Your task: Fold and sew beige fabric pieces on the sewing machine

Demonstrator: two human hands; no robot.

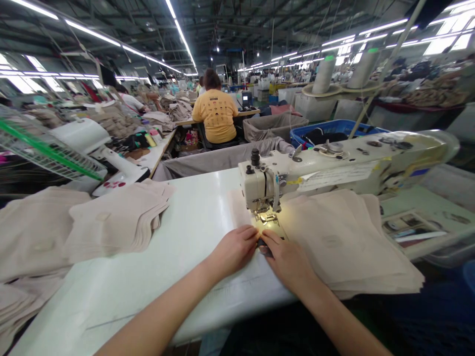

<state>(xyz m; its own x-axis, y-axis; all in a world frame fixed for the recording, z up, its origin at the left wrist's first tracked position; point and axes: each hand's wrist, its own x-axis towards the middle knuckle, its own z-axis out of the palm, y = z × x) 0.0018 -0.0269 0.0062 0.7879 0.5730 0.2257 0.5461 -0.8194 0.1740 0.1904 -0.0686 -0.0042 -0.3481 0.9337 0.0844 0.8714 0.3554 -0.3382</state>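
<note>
A white sewing machine (315, 170) stands on a pale table (185, 212), its needle area lit. Just in front of the presser foot, my left hand (237, 247) and my right hand (287, 257) meet, fingertips almost touching. The fingers of both hands are bent together around something small; a dark object (264, 248) shows between them, too small to make out. A beige cloth piece (239, 207) lies left of the needle, partly behind the machine head. Right of my right hand, a stack of beige cloth pieces (334, 242) lies under the machine arm.
More beige stacks (115, 217) lie at the left, beside a white fan (85, 148) with a green-edged guard. A person in a yellow shirt (215, 116) sits ahead. Behind the machine are a blue basket (300, 136) and thread cones (324, 75).
</note>
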